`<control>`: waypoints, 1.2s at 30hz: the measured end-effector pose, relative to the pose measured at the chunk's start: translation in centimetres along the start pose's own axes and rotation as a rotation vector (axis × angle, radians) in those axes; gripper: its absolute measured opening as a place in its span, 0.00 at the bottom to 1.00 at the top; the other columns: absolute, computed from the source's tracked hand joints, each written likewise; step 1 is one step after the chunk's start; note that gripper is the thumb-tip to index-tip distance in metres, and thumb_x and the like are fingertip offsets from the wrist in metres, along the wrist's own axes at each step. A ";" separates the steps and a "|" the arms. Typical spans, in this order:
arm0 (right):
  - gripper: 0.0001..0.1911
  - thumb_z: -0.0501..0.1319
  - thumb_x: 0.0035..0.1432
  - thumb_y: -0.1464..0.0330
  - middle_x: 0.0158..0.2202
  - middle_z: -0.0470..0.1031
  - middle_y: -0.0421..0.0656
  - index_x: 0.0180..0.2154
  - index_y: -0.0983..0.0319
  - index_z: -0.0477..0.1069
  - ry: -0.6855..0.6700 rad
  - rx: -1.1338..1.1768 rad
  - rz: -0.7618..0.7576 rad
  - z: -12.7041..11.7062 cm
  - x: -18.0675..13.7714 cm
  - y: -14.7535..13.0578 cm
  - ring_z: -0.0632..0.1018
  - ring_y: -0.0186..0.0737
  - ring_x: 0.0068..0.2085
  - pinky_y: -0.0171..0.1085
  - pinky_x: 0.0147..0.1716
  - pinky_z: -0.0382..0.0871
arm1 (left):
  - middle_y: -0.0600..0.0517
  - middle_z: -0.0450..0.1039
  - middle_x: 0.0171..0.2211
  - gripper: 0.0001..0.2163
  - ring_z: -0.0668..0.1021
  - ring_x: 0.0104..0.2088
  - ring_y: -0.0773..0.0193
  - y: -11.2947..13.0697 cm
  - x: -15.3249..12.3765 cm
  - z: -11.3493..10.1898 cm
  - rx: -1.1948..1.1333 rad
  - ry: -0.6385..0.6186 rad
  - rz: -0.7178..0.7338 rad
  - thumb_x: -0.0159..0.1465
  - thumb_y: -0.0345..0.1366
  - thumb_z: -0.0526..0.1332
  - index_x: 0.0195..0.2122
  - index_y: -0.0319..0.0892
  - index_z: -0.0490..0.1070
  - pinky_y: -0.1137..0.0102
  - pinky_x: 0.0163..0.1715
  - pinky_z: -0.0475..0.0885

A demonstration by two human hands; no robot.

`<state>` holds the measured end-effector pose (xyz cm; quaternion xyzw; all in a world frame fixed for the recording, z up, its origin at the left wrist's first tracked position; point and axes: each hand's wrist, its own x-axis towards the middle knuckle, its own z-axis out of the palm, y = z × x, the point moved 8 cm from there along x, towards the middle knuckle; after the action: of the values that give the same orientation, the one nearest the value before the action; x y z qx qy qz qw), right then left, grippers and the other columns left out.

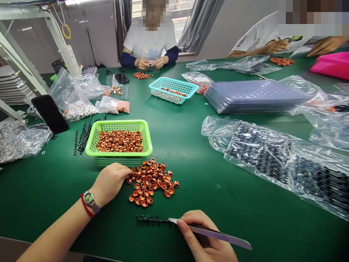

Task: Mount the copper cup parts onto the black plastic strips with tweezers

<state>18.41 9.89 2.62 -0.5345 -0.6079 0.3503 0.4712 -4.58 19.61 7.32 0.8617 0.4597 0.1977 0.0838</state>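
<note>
My left hand [110, 182], with a watch and red band at the wrist, rests on the green table, its fingertips curled against the left edge of a loose pile of small copper-coloured rings [151, 181]. My right hand [203, 236] holds metal tweezers [215, 233] near the front edge. The tweezer tip touches the right end of a thin black plastic strip with pegs [151, 219] lying flat on the table. A green basket [91, 143] behind the pile holds many more copper rings.
A teal basket [191, 87], a stack of dark trays [256, 96], bagged black strips [286, 163], loose black strips [83, 136], a phone [49, 113] and plastic bags lie around. One person sits across the table; another's arms work at the far right.
</note>
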 end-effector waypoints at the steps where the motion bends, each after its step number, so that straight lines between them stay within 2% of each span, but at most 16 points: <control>1: 0.07 0.65 0.69 0.63 0.30 0.74 0.37 0.35 0.55 0.74 0.003 -0.012 0.002 0.1 0.0 0.1 0.77 0.35 0.28 0.28 0.27 0.74 | 0.43 0.86 0.37 0.10 0.85 0.36 0.51 -0.2 0.0 0.0 -0.004 0.000 -0.003 0.66 0.20 0.65 0.42 0.37 0.84 0.59 0.39 0.83; 5: 0.08 0.65 0.69 0.63 0.30 0.75 0.37 0.35 0.55 0.74 0.014 -0.041 0.017 0.2 0.0 0.4 0.77 0.36 0.29 0.29 0.27 0.73 | 0.38 0.82 0.39 0.11 0.82 0.38 0.47 -0.2 -0.3 -0.3 -0.025 0.038 -0.046 0.66 0.21 0.63 0.48 0.30 0.81 0.54 0.40 0.82; 8: 0.08 0.64 0.69 0.63 0.30 0.75 0.37 0.35 0.55 0.74 0.017 -0.054 0.022 0.2 0.0 0.6 0.77 0.36 0.28 0.29 0.27 0.73 | 0.41 0.80 0.38 0.11 0.81 0.38 0.50 1.9 -1.5 -0.7 -0.088 0.071 -0.102 0.68 0.23 0.61 0.48 0.32 0.81 0.56 0.41 0.81; 9: 0.08 0.64 0.69 0.63 0.30 0.75 0.37 0.35 0.55 0.73 0.020 -0.056 0.023 0.1 0.0 0.6 0.77 0.35 0.28 0.29 0.27 0.73 | 0.43 0.80 0.38 0.11 0.82 0.39 0.53 3.0 -2.1 -0.5 -0.149 0.070 -0.122 0.67 0.24 0.61 0.48 0.35 0.81 0.60 0.41 0.81; 12: 0.07 0.63 0.70 0.64 0.30 0.75 0.37 0.36 0.55 0.73 0.020 -0.050 0.025 0.0 0.0 0.7 0.78 0.35 0.29 0.29 0.28 0.74 | 0.48 0.79 0.37 0.11 0.82 0.35 0.61 5.9 -4.3 1.2 -0.585 0.015 -0.256 0.64 0.24 0.63 0.44 0.41 0.82 0.71 0.37 0.80; 15: 0.05 0.64 0.70 0.65 0.32 0.75 0.37 0.37 0.55 0.73 0.025 -0.047 -0.002 0.1 -0.1 0.2 0.79 0.35 0.30 0.29 0.30 0.75 | 0.49 0.81 0.35 0.12 0.82 0.32 0.62 7.6 -6.0 3.1 -0.764 -0.014 -0.334 0.64 0.26 0.62 0.45 0.42 0.82 0.75 0.33 0.79; 19: 0.05 0.63 0.70 0.67 0.32 0.75 0.37 0.37 0.55 0.73 0.024 -0.047 -0.096 1.0 0.0 -1.4 0.79 0.35 0.32 0.29 0.33 0.76 | 0.48 0.84 0.36 0.11 0.84 0.32 0.62 6.7 -7.3 4.5 -0.804 0.072 -0.472 0.65 0.29 0.63 0.44 0.43 0.83 0.75 0.33 0.80; 22: 0.06 0.63 0.70 0.68 0.31 0.75 0.37 0.37 0.56 0.73 0.011 -0.053 -0.100 1.9 0.4 -1.9 0.79 0.35 0.30 0.29 0.30 0.76 | 0.49 0.84 0.35 0.11 0.85 0.32 0.62 6.0 -7.7 5.0 -0.861 0.141 -0.538 0.63 0.30 0.63 0.44 0.44 0.83 0.75 0.33 0.81; 26: 0.06 0.63 0.70 0.67 0.30 0.76 0.38 0.36 0.56 0.73 0.024 -0.072 -0.077 2.3 0.6 -1.8 0.79 0.36 0.29 0.30 0.29 0.76 | 0.49 0.85 0.38 0.12 0.86 0.34 0.61 6.0 -8.1 5.7 -0.951 0.105 -0.605 0.62 0.29 0.64 0.46 0.43 0.82 0.73 0.37 0.82; 30: 0.07 0.63 0.69 0.67 0.30 0.76 0.38 0.35 0.56 0.74 0.019 -0.076 -0.070 2.3 0.5 -1.7 0.79 0.37 0.29 0.30 0.29 0.76 | 0.51 0.84 0.36 0.10 0.85 0.33 0.62 6.1 -7.9 5.4 -0.952 0.117 -0.636 0.60 0.27 0.65 0.41 0.44 0.82 0.73 0.36 0.82; 36: 0.08 0.64 0.69 0.65 0.30 0.77 0.38 0.34 0.56 0.76 -0.046 -0.005 0.020 2.4 0.5 -0.8 0.80 0.37 0.30 0.30 0.31 0.76 | 0.51 0.83 0.34 0.10 0.84 0.32 0.63 6.4 -7.4 5.2 -0.943 0.108 -0.616 0.59 0.26 0.63 0.39 0.43 0.82 0.75 0.35 0.81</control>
<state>15.93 10.41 2.73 -0.5337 -0.6142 0.3656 0.4520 -1.21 10.05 2.71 0.5459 0.5555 0.3917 0.4899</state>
